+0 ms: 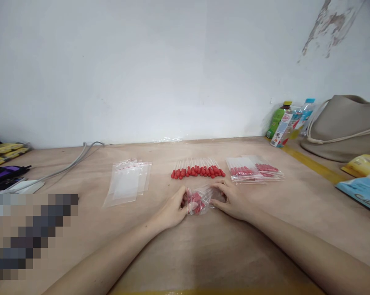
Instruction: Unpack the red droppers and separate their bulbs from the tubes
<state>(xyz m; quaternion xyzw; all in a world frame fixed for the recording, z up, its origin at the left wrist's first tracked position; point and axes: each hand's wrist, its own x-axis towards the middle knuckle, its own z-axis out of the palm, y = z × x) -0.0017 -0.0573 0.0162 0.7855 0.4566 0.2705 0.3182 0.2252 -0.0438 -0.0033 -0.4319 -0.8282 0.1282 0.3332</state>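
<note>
Packing appears to be the step in hand. Left hand grips the clear bag by its red-lined edge, low over the table; red contents show inside. Right hand has thumb and fingers parted at the opposite end; whether they pinch the film cannot be told. Next move likely calls for flattening the crumpled film. Loose red-tipped sticks lie just beyond, limiting forward reach; filled bags lie right, flat bags left. Bottles stand well apart.
</note>
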